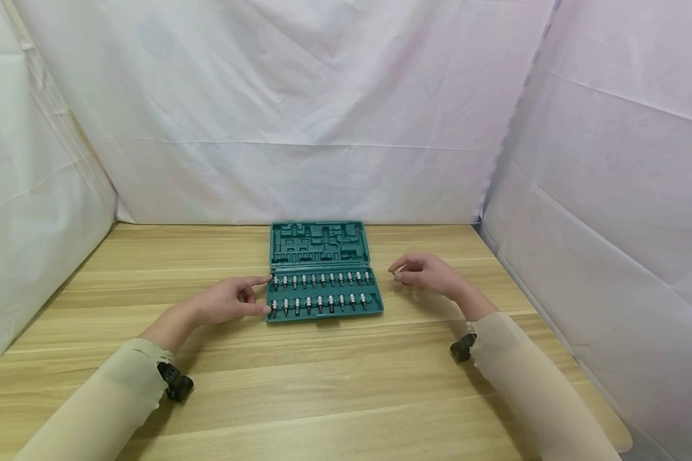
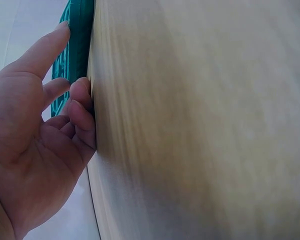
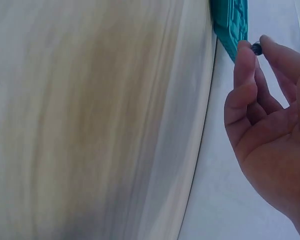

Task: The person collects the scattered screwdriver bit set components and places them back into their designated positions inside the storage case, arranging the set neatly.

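Note:
A green plastic case [image 1: 325, 289] lies unfolded on the wooden table, its lid [image 1: 348, 256] flat at the back. Two rows of silver bit sockets [image 1: 320, 301] with dark tips fill the near half; a vacant slot shows at the right end of the front row. My left hand [image 1: 227, 301] touches the case's left edge with thumb and index finger spread straight, the other fingers bent under the palm. To the right of the case, my right hand [image 1: 429, 275] pinches a small bit socket [image 3: 256, 48] between thumb and fingertips, above the table.
The pale wooden table [image 1: 300, 390] reaches back to white cloth walls [image 1: 300, 128] behind and at both sides. Its right edge runs down past my right forearm. A small black camera [image 1: 175, 382] is strapped at my left wrist, another [image 1: 463, 347] at my right.

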`<state>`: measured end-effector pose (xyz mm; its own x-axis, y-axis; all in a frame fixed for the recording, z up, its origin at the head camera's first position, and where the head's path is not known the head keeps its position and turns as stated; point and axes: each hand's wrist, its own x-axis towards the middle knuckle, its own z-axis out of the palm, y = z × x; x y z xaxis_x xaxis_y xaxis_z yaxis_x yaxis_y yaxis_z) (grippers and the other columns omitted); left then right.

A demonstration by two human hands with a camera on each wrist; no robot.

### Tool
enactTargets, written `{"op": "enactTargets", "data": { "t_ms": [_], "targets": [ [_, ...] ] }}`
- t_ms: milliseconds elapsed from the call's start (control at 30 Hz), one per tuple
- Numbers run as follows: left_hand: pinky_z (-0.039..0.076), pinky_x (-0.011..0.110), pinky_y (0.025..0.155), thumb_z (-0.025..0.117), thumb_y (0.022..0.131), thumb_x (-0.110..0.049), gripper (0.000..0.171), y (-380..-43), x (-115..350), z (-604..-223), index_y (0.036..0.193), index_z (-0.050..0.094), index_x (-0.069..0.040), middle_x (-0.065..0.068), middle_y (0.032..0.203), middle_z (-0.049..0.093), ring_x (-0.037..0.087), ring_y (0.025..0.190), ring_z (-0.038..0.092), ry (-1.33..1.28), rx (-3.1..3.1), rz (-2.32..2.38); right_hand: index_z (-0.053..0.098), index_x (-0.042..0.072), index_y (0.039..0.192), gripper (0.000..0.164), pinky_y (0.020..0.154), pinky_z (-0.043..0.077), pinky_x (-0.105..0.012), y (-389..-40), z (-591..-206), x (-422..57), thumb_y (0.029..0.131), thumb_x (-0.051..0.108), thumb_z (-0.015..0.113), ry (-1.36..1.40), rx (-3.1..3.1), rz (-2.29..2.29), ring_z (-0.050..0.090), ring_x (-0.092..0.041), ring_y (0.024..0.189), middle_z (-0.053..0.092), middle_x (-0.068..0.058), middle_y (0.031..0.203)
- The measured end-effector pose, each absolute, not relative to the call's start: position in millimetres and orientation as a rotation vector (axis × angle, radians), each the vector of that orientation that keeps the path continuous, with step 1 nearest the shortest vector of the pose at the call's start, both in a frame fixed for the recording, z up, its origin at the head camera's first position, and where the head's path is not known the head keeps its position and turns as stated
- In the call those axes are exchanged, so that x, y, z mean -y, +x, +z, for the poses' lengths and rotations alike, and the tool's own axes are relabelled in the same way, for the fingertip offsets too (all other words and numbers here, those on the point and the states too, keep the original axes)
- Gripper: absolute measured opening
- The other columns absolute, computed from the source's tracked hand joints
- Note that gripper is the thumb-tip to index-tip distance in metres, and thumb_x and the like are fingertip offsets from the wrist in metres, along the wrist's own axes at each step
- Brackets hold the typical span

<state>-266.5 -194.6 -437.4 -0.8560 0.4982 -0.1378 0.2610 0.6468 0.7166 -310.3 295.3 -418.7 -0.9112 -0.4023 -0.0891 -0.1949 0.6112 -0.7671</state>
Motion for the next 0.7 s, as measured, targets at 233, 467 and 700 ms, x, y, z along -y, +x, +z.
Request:
{"op": "enactTargets", "data": {
  "t_ms": [233,467,700],
  "targets": [
    [0.047,0.029,0.067,0.081,0.102,-0.038,0.085,-266.5,195.3,-437.1,0.171,0.039,-0.011,0.006,0.097,0.065,0.021,0.084,0.055,0.614,-2.546,1.037,0.071,0.008,0.14,0.035,0.077,0.062,-0.042,-307.5,-414.6,-284.7,0.111,0.027,0.067,-0.477,-2.525,-1.232,0.071,-0.03,0.098,0.078,-0.016,0.126],
    [0.047,0.029,0.069,0.081,0.102,-0.04,0.086,-267.5,196.4,-437.1,0.171,0.039,-0.012,0.006,0.099,0.065,0.021,0.086,0.055,0.605,-2.548,1.029,0.069,0.005,0.141,0.034,0.075,0.059,-0.038,-305.4,-413.1,-275.5,0.111,0.02,0.064,-0.52,-2.473,-1.248,0.069,-0.027,0.094,0.076,-0.021,0.122],
    [0.047,0.029,0.068,0.081,0.101,-0.041,0.087,-268.1,196.2,-438.4,0.171,0.039,-0.012,0.006,0.098,0.065,0.021,0.085,0.055,0.61,-2.544,1.025,0.069,0.004,0.141,0.033,0.074,0.058,-0.039,-303.9,-414.9,-267.0,0.111,0.017,0.065,-0.546,-2.443,-1.247,0.07,-0.031,0.094,0.075,-0.018,0.113]
  ]
}}
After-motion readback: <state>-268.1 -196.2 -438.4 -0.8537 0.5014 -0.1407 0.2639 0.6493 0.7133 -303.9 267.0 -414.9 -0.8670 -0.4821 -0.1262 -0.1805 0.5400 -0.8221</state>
